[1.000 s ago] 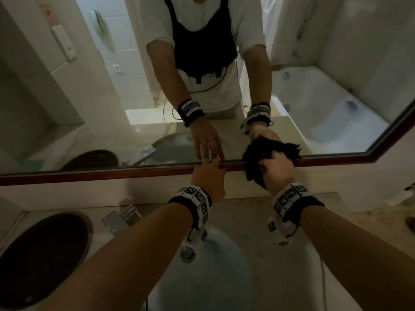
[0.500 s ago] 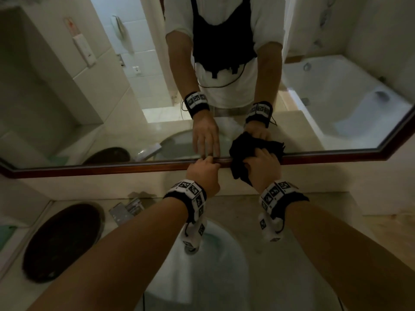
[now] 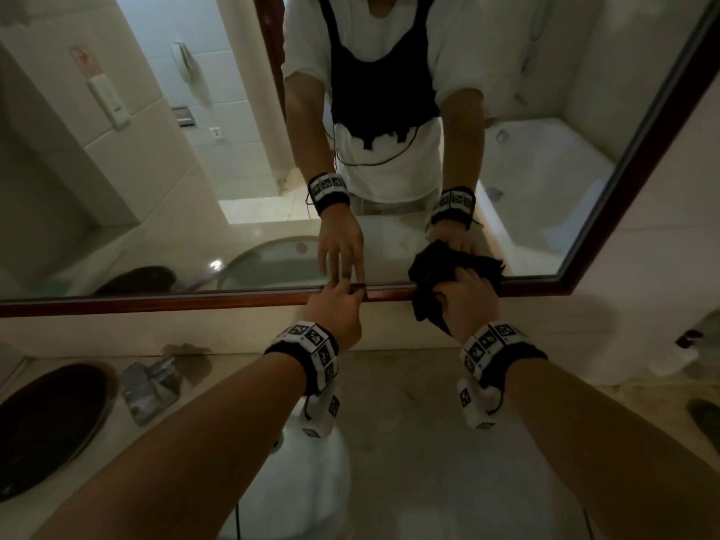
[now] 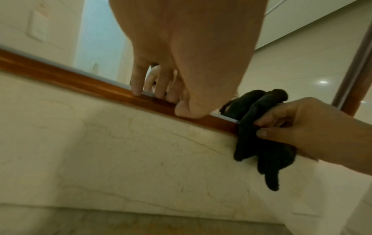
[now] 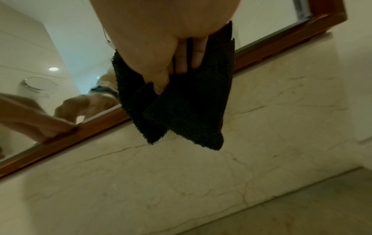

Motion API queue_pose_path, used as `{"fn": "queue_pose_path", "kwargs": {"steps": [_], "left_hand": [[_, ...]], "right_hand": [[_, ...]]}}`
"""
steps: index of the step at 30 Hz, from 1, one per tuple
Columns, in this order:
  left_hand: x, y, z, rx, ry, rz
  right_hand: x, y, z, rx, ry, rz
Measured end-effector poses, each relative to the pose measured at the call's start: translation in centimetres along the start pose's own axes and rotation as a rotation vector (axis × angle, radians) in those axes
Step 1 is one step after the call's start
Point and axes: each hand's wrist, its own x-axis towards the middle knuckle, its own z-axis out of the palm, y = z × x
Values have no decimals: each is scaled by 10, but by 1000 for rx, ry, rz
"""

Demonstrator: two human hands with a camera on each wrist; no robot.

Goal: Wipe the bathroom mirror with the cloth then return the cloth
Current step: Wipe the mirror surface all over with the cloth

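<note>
A wide mirror (image 3: 163, 181) with a brown wooden frame (image 3: 195, 302) hangs above the vanity. My right hand (image 3: 467, 302) grips a bunched black cloth (image 3: 424, 305) and presses it against the glass at the bottom edge, right of centre; its loose ends hang below the frame (image 5: 181, 120). The cloth (image 4: 259, 135) shows beside my left hand in the left wrist view. My left hand (image 3: 339, 305) rests with straight fingers on the lower frame rail (image 4: 80, 82), fingertips (image 4: 136, 90) touching the glass edge, holding nothing.
Below lies a marble counter (image 3: 409, 383) with a round basin (image 3: 311, 481) under my arms and a chrome tap (image 3: 148, 387) to the left. A dark round basin (image 3: 43, 422) sits far left. The marble backsplash (image 4: 120, 151) runs under the frame.
The right hand slid the cloth left along the mirror's bottom edge, then a little back to the right. The left hand stayed on the frame. The head view has tilted and shifted.
</note>
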Motion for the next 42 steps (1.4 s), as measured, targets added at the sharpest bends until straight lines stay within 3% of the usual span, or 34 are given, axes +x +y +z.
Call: {"fn": "queue_pose_path", "kwargs": {"steps": [4, 8, 12, 17, 21, 24, 29, 36, 42], "left_hand": [[6, 6, 5, -77, 52, -69], [12, 5, 2, -87, 17, -97], [11, 12, 3, -41, 16, -108], [12, 13, 4, -2, 12, -122], [16, 19, -6, 10, -55, -157], [15, 20, -10, 16, -84, -172], [15, 21, -8, 3, -74, -172], [14, 21, 1, -24, -37, -177], [14, 22, 3, -10, -65, -180]], "right_hand": [[-4, 46, -8, 1, 55, 19], [-5, 64, -3, 6, 90, -20], [-1, 43, 11, 39, 131, -26], [5, -7, 36, 137, 141, -207], [4, 9, 35, 143, 132, -258], [3, 39, 17, 158, 50, -201], [-8, 89, -14, 80, 131, -39], [-6, 74, -4, 120, 198, -74], [11, 3, 21, 9, -104, -94]]}}
